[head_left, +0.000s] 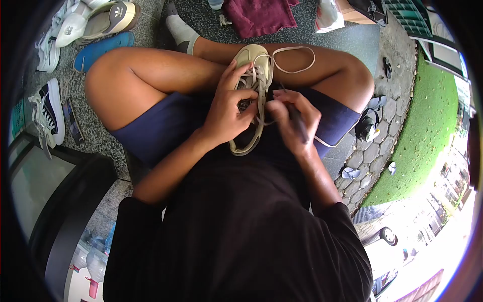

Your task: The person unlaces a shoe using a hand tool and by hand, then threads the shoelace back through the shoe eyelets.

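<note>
A cream and beige sneaker (253, 54) lies in my lap, toe pointing away from me. My left hand (229, 108) is on its left side, fingers bent round the laces and the opening, with thumb and forefinger near each other at the lace rows. At the shoe's right side is my right hand (297, 118), its fingers curled around a dark, slim tool (298, 126) whose handle points back toward my wrist. The tool's tip is hard to make out. A loose pale lace (313, 54) loops out to the right over my leg.
More shoes (108, 22) and a blue insole (103, 50) lie at the upper left. A black and white sneaker (50, 108) is farther left. Maroon cloth (261, 17) lies beyond my legs. Sandals (350, 173) rest on the stone paving at right, beside grass (427, 116).
</note>
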`<state>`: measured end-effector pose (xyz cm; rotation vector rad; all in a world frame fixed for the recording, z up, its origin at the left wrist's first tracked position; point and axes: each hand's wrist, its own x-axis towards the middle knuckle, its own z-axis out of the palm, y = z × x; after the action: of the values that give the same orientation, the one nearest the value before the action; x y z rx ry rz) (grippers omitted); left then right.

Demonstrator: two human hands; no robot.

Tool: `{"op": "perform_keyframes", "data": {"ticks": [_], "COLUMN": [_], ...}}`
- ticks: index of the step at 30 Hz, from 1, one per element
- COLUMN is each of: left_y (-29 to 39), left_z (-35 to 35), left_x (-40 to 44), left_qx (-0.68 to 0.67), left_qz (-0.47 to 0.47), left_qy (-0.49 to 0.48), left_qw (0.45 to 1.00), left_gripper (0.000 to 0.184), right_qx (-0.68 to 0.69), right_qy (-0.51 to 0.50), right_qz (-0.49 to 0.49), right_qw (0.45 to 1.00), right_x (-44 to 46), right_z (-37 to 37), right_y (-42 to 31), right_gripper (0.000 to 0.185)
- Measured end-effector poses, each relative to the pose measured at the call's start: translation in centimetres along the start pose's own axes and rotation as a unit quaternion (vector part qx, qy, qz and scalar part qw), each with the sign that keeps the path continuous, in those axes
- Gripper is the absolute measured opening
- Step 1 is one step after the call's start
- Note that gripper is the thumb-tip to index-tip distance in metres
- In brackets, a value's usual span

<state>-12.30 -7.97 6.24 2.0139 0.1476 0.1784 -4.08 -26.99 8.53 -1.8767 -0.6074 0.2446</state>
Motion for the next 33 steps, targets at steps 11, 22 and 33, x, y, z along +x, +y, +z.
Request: {"op": "perform_keyframes", "data": {"ticks": [11,22,33], "left_y": [1.0,1.5,2.0], "left_z": [0.9,1.3,1.3], "left_x": [0.9,1.3,2.4], "left_qx": [0.115,0.151,0.292], "left_qz": [0.018,0.035,0.114], "left_qy": [0.085,0.09,0.016], "left_qw": [0.989,0.984,0.95], "left_gripper": [0.018,0.012,0.007], "right_qx": [0.127,0.147,0.095], "right_qy": [0.012,0.022,0.019], "right_qz": [0.178,0.192,0.189], "right_qw": [0.976,0.97,0.977], "right_x": [-0.9,-1.1,-1.2], "right_z": [1.1,1.2,1.1], "right_y": [0.4,0.5,0.3], "right_gripper": [0.016,0.016,0.014]}}
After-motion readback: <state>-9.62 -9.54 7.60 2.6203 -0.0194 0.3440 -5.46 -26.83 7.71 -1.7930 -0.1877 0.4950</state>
